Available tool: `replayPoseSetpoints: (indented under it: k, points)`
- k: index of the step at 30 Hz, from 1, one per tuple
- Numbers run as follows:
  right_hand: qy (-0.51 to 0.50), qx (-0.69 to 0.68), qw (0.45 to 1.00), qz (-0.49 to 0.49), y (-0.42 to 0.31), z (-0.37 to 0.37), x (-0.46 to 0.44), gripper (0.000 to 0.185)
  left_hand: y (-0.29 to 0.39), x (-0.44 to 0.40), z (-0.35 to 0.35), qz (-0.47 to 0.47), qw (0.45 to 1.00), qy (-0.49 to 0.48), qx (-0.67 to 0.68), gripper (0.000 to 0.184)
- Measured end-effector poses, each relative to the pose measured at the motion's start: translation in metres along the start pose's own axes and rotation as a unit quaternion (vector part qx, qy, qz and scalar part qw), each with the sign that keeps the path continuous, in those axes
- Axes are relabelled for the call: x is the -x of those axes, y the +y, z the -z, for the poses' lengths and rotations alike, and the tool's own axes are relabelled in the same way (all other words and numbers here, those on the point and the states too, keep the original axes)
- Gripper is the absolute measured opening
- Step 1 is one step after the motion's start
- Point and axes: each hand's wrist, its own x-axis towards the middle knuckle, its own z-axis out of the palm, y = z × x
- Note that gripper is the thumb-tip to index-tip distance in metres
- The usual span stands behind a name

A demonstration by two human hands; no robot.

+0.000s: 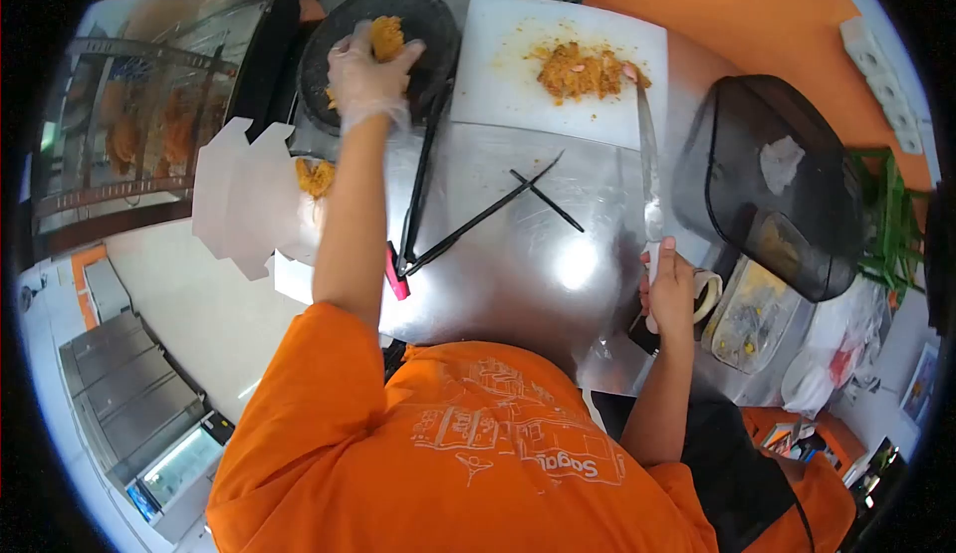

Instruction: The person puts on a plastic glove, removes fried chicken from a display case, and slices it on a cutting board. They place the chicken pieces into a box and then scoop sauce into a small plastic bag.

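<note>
Left hand point(368, 77) has its fingers curled round a golden fried piece point(386, 39) over the black stone dish point(430, 21), open carton point(237, 190) just behind! Right hand point(673, 282), fingers wrapped round the knife point(650, 180), black rods point(468, 226) between both, mesh cover point(739, 160) crowding beyond its fingers.

Gloved left hand point(365, 77) holding a golden-brown food piece point(386, 39); beneath this hand, a round black dish point(431, 40). Right hand point(671, 282) gripping a long metal knife point(649, 170); beyond it, chopped orange-brown food point(580, 73) on a rectangular white board point(497, 80).
</note>
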Motion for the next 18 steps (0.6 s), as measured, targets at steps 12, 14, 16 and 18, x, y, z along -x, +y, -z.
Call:
replayPoseSetpoints:
  k: [12,14,16,18]
  points:
    - [0.065,0.193,0.972,0.119,-0.006,0.004,-0.031,0.066,0.017,0.044,0.009,0.228,0.882,-0.043,0.410,0.031]
    - [0.083,0.230,0.961,0.129,-0.022,0.002,-0.042,0.065,0.029,0.065,-0.003,0.217,0.853,-0.069,0.470,0.032]
    - [0.117,0.301,0.932,0.162,-0.041,0.000,-0.055,0.064,0.048,0.083,-0.015,0.189,0.857,-0.098,0.469,0.032]
    - [0.134,0.304,0.928,0.167,-0.058,0.001,-0.064,0.064,0.067,0.096,-0.022,0.164,0.872,-0.120,0.447,0.032]
